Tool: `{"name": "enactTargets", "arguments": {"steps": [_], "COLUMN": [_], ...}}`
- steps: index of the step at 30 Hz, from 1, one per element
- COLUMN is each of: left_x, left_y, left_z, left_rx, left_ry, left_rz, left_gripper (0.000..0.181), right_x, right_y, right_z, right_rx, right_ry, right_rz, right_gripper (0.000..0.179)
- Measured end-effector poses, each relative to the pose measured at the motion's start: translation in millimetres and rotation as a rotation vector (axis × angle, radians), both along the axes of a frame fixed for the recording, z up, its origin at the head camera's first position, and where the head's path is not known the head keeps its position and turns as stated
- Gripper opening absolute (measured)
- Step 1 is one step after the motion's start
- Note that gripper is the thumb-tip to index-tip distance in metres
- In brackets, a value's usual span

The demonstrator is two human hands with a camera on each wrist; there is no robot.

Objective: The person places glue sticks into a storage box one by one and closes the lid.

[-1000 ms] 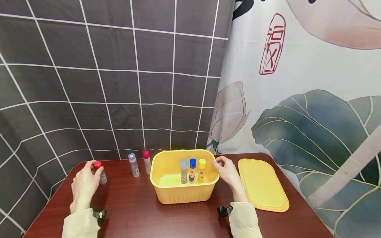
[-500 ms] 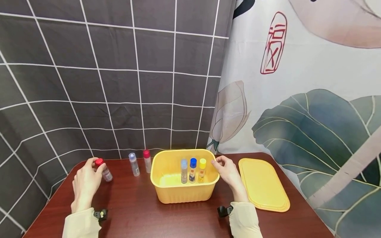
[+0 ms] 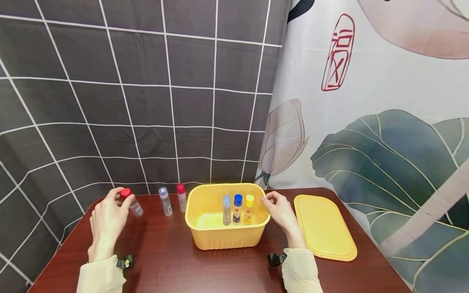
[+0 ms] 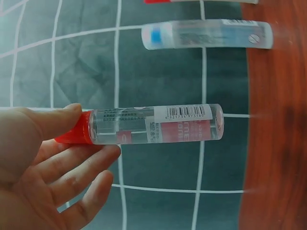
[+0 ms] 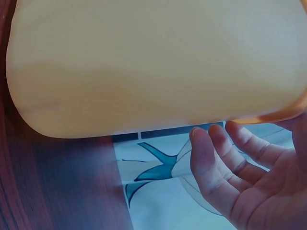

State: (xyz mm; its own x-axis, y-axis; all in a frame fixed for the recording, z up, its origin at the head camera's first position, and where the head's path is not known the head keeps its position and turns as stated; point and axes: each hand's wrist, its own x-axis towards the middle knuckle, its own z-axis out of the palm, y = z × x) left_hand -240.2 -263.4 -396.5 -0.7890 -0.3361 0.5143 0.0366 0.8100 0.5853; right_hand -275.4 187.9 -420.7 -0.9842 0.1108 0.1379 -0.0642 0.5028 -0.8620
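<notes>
One readable barcode [image 4: 186,113], left wrist view only, left hand [image 3: 108,217] pinching red-capped tube [image 4: 139,128], right hand [image 3: 281,212], grip unclear

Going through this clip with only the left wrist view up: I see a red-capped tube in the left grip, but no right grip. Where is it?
Observer: The right grip is at the right end of a yellow bin, its fingers at the rim.
Operator: Is anything in the bin?
Observer: Yes, three tubes stand in it, with light blue, dark blue and yellow caps.
Operator: And where is the bin from the held tube?
Observer: To its right, with two more tubes standing between them.
</notes>
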Motion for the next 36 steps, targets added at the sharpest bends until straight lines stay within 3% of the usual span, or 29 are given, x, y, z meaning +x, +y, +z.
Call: {"name": "enactTargets", "arguments": {"steps": [12, 28, 36], "left_x": [7.5, 24.0, 24.7], "left_y": [22.8, 55.1, 69.6], "left_z": [20.5, 31.2, 37.1], "left_rx": [-0.024, -0.046, -0.062], "left_ry": [0.080, 0.248, 0.316], "left_rz": [-0.032, -0.136, -0.183], "left_gripper": [0.036, 0.035, 0.036], "right_x": [-0.9, 3.7, -0.8], "right_y": [-0.3, -1.6, -0.2], "right_z": [0.5, -5.5, -2.6], "right_rx": [0.001, -0.027, -0.012], "right_ry": [0.010, -0.005, 0.015], "right_rz": [-0.001, 0.007, 0.005], "right_gripper": [0.023, 0.023, 0.022]}}
